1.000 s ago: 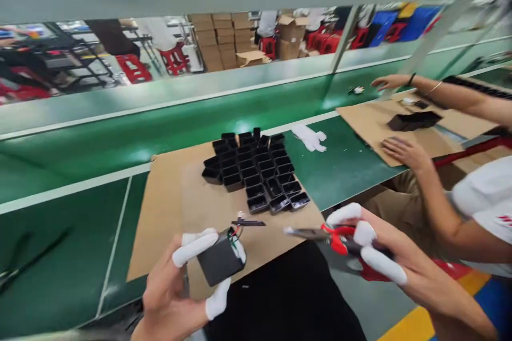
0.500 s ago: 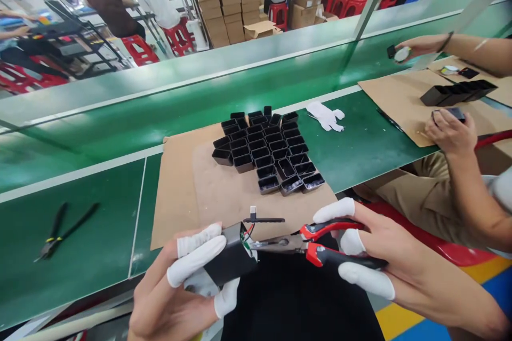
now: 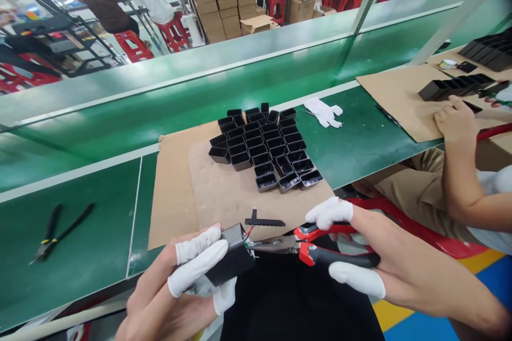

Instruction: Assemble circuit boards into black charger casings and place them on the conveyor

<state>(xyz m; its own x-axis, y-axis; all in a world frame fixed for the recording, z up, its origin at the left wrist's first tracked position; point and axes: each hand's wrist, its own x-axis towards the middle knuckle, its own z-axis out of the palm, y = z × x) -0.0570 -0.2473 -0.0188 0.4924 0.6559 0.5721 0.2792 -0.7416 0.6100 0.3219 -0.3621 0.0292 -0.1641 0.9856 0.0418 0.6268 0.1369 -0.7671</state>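
Head view of an assembly bench (image 3: 360, 149) with a green surface, read from left to right. At far left a pair of black-handled pliers (image 3: 60, 231) lies on the green surface, well apart from everything else. The person's left hand (image 3: 176, 287), with white finger cots on the thumb and two fingers, is closed around a small black box (image 3: 230, 255) held low in front of the bench edge; red, black and green wires (image 3: 248, 234) emerge from the box's upper right corner. The nose of a pair of red-handled needle-nose pliers (image 3: 304, 245) meets these wires just beside the box; whether the nose actually pinches a wire cannot be told. The right hand (image 3: 384, 266), also wearing white finger cots, is closed around the red and black handles, with the thumb on top. Just behind the box and pliers, a flat black strip with a small upright tab (image 3: 264, 221) lies on a sheet of brown cardboard (image 3: 176, 191) spread over the bench. Farther back on the cardboard stands a close cluster of open black plastic housings (image 3: 264, 149), packed side by side in rows. To the right of the cluster a white glove (image 3: 325, 112) lies on the green surface. At far right a co-worker's hand (image 3: 454, 119) rests on a second cardboard sheet (image 3: 396, 98), near a row of similar black housings (image 3: 456, 87).
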